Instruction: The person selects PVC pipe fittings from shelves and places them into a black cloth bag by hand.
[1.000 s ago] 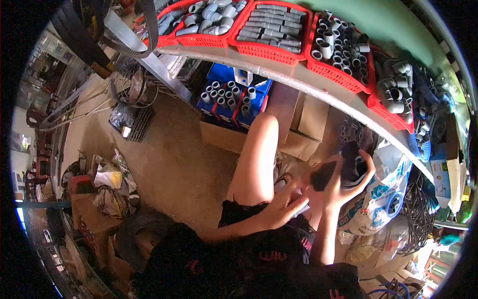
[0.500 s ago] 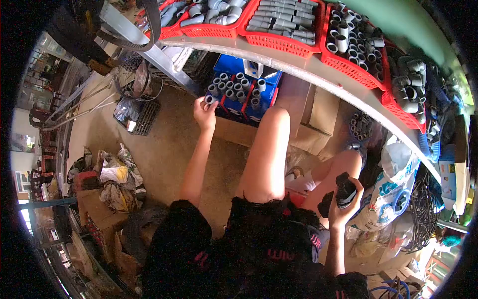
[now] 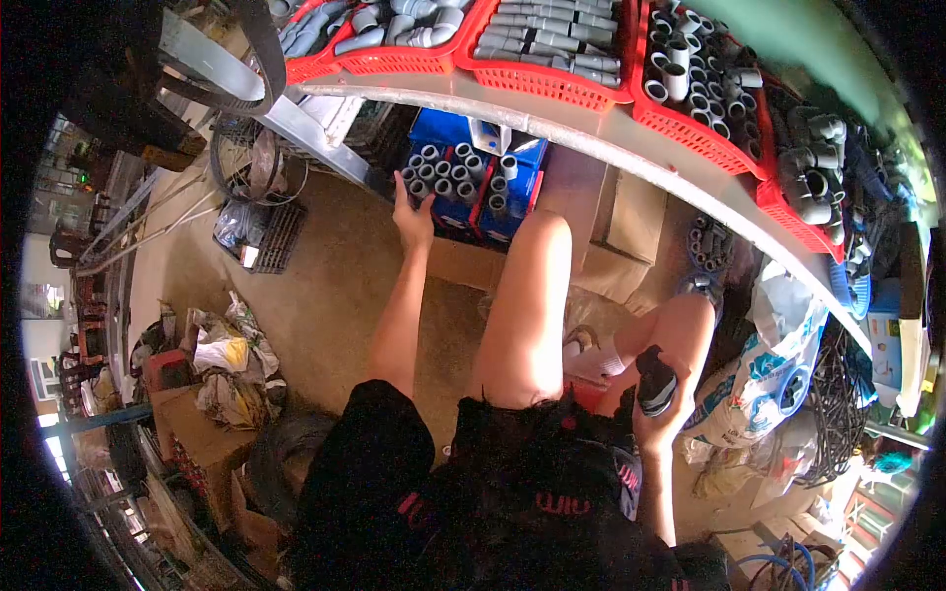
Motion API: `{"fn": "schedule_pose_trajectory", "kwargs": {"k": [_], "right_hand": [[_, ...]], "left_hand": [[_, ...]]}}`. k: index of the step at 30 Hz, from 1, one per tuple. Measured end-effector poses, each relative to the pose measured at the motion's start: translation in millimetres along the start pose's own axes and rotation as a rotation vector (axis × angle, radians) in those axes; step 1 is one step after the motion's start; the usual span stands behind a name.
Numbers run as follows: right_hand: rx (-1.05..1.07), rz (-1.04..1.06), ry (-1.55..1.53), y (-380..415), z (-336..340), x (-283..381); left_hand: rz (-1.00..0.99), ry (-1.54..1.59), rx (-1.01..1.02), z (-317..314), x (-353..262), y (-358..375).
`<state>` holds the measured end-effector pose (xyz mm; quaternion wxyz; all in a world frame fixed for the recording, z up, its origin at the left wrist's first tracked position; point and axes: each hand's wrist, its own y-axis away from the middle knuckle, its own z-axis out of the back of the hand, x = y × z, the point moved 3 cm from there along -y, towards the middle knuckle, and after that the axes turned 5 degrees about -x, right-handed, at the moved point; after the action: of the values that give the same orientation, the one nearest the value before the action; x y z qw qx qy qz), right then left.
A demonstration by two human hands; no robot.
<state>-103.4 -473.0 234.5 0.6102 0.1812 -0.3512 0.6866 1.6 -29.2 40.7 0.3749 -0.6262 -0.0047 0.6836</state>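
Note:
My left hand [image 3: 414,219] reaches to the near left corner of a cluster of short grey pipe fittings. Its thumb and fingers are on either side of one grey pipe fitting [image 3: 418,188], which stands upright beside the others. The cluster rests on blue boxes [image 3: 458,217] with red edges, under the shelf. Over my right thigh, my right hand [image 3: 662,424] is closed round a bunched black cloth [image 3: 654,374]. A greyish patch shows low in the bundle; whether something is wrapped inside is hidden.
Above the blue boxes runs a shelf edge [image 3: 591,135] with red baskets [image 3: 552,81] of grey fittings. Cardboard boxes [image 3: 631,222] stand to their right. A white printed sack [image 3: 754,399] is at my right; a dark crate [image 3: 281,241] and crumpled bags [image 3: 236,364] lie left.
My left hand has moved forward, bringing its pipe fitting up against the cluster. The right hand with the black cloth has shifted slightly left and down. The view has tilted a little.

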Motion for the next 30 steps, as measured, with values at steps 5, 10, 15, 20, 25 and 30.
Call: {"fn": "schedule_pose_trajectory", "kwargs": {"k": [5, 10, 15, 20, 25, 30], "right_hand": [[0.026, 0.030, -0.027, -7, -7, 12], [0.084, 0.053, 0.031, -8, -9, 25], [0.111, 0.044, -0.023, -8, -14, 22], [0.092, 0.050, -0.017, -13, -15, 23], [0.089, 0.038, -0.049, -16, -18, 26], [0.096, 0.022, -0.046, -16, -23, 25]], "left_hand": [[0.040, 0.039, 0.039, -3, 1, -5], [0.057, 0.153, -0.041, -5, 0, -6], [0.033, 0.103, -0.065, -10, -5, -10], [0.019, 0.083, -0.074, -16, 7, -17], [0.037, 0.050, -0.059, -20, 8, -22], [0.036, 0.108, -0.044, -20, 5, -24]]}}
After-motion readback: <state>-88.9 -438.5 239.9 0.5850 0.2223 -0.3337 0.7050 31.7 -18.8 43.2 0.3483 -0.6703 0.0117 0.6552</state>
